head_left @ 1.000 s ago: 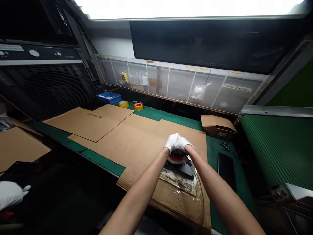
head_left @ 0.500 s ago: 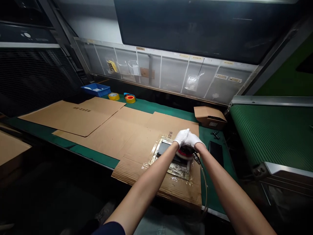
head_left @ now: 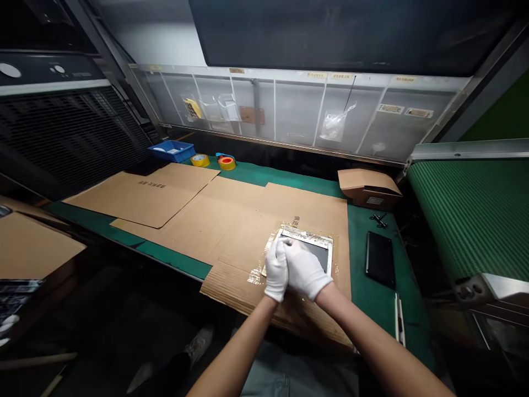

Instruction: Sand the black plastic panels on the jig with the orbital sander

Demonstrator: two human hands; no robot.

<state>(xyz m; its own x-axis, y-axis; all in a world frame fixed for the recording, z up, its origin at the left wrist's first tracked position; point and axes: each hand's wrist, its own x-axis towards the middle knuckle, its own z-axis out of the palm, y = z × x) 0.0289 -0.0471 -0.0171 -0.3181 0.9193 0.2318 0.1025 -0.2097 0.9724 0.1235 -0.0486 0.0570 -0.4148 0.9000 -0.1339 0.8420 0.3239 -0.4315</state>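
Observation:
My left hand and my right hand, both in white gloves, are pressed side by side with fingers curled down. They rest on the near left corner of a flat dark panel with a shiny silver border. The panel lies taped onto a brown cardboard sheet. The round red tool from the earlier frames is hidden under my hands.
A black slab lies on the green mat right of the cardboard. A small cardboard box sits behind it. Two tape rolls and a blue tray stand at the back left. A green conveyor runs along the right.
My hands have slid from the panel's far right side to its near left corner. The red tool no longer shows beneath them, and the camera has shifted slightly.

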